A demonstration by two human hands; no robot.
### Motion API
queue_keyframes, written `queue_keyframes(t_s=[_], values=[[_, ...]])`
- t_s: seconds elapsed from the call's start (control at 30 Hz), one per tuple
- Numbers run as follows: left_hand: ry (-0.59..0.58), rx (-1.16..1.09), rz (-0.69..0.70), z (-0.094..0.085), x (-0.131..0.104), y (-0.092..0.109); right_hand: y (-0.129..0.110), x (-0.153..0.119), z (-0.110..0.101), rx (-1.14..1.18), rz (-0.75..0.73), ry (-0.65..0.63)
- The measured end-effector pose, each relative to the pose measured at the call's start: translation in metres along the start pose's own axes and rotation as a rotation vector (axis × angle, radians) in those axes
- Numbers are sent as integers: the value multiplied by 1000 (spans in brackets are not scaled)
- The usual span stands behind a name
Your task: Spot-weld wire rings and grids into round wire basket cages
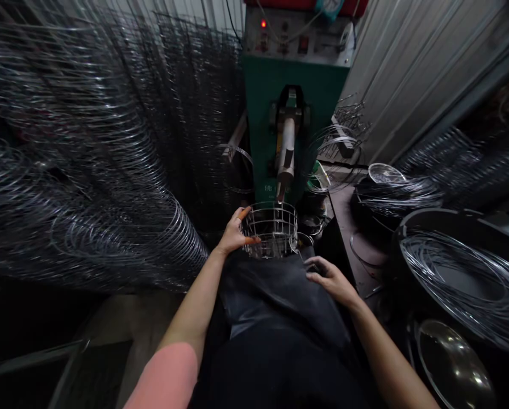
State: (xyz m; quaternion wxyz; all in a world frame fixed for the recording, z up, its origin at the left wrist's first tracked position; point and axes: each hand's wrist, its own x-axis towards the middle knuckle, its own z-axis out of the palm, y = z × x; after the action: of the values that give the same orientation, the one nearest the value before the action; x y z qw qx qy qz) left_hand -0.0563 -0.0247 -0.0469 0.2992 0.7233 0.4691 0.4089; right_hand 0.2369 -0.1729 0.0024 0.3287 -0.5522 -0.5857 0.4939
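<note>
Left grip (234, 234) holds wire basket (275, 235); tub (439, 213) contains wires (448, 278).

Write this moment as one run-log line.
left hand: gripping wire basket | right hand: near basket, grip unclear | green machine: red light lit | wire coil: in round tub

To your right, a brownish bench (343, 205) is supporting a dark round container (365, 218) with a bundle of thin wire rings (401, 196) lying over it. A loose wire ring (358, 257) is lying flat nearer you, beside a large dark basin (401, 227) that is holding more wire rings (446, 272).
</note>
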Motion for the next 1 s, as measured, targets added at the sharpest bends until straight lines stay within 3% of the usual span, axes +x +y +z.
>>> queue_keyframes(t_s=[0.1, 0.17, 0.27, 0.37, 0.43, 0.63, 1.0], values=[[-136, 187, 109, -2, -13, 28, -44, 21, -3, -94, -44, -270], [-163, 256, 160, 2, -17, 42, -57, 40, 0, -159, -24, -360], [-170, 309, 195, 10, -18, 57, -54, 64, 10, -358, -58, -255], [-169, 318, 216, 14, -15, 63, -44, 76, 24, -642, -204, -30], [-148, 307, 223, 13, -12, 66, -40, 78, 28, -717, -300, 24], [-108, 293, 240, 5, 1, 68, -38, 76, 17, -581, -513, -111], [-145, 277, 198, 8, 22, 52, -33, 104, 18, -740, -555, -61]])
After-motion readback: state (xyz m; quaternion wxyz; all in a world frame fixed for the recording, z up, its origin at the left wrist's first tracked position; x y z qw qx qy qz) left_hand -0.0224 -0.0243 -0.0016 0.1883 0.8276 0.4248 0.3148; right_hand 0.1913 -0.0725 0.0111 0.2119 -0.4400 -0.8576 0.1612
